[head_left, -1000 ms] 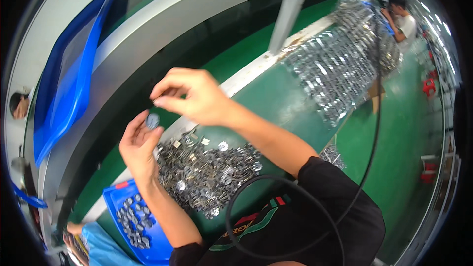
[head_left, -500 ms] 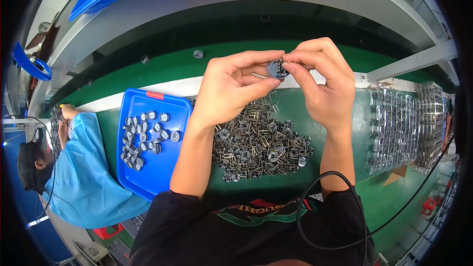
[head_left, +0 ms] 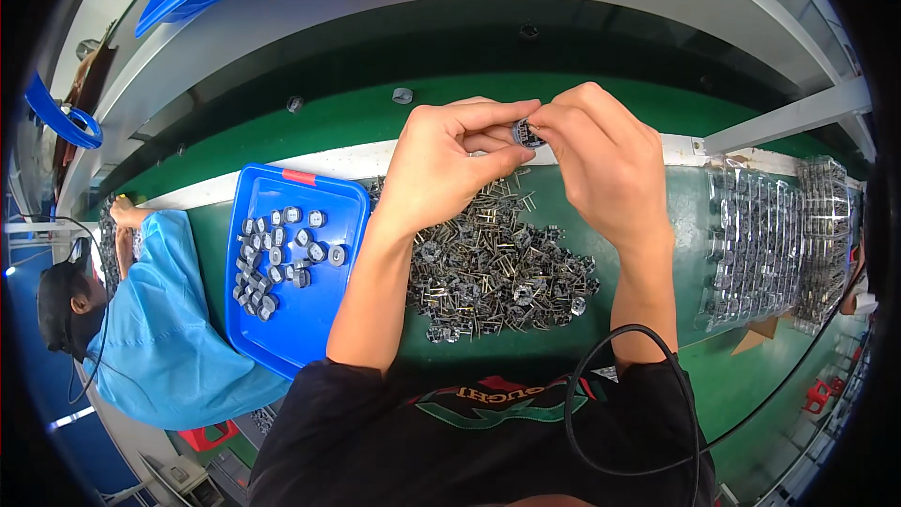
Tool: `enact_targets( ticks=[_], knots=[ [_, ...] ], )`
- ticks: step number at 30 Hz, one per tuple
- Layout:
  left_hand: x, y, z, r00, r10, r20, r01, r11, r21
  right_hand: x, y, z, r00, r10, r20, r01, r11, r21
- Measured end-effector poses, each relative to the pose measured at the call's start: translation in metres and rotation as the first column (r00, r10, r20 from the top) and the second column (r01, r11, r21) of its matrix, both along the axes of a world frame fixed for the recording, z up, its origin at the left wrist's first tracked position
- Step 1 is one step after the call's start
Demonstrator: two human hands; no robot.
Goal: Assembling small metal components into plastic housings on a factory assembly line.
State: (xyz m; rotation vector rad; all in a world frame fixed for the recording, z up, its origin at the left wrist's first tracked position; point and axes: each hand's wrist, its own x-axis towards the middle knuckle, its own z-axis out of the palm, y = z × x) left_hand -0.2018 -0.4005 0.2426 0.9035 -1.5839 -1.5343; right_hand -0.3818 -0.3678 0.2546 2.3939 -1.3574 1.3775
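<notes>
Green workbench (head_left: 690,216) at which a round grey part was handled

Head view. Green bench surface, edged by a white ledge (head_left: 685,147), ran across the scene. Above the bench, near that ledge, the left hand (head_left: 446,155) grasped the round grey part (head_left: 526,135) between thumb and fingers. The right hand (head_left: 605,155) had its fingertips bunched against the part's dark open side; whether they pinched a smaller piece could not be told. Below the hands, between the forearms, lay a heap of small dark pieces with metal pins (head_left: 497,272). To the left, a blue tray (head_left: 300,329) held scattered grey round pieces (head_left: 279,237). Clear plastic packs (head_left: 751,244) stood to the right. Farther left sat a co-worker in light blue (head_left: 178,329).
</notes>
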Motion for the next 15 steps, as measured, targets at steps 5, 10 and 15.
enact_targets(
  ticks=[5, 10, 15],
  knots=[
    [-0.001, 0.000, 0.001, 0.998, 0.000, -0.056, -0.004, 0.998, -0.069, 0.000, -0.001, 0.000, 0.991, 0.027, 0.133, -0.033, 0.999, 0.042],
    [0.001, -0.001, -0.001, 0.999, -0.033, -0.039, 0.030, 0.995, -0.093, -0.001, 0.001, 0.004, 0.998, 0.024, 0.062, -0.026, 0.999, 0.037],
    [0.005, 0.001, 0.007, 0.981, -0.039, -0.191, 0.031, 0.998, -0.046, 0.009, -0.003, -0.005, 0.975, 0.064, 0.215, -0.073, 0.997, 0.032]
  ],
)
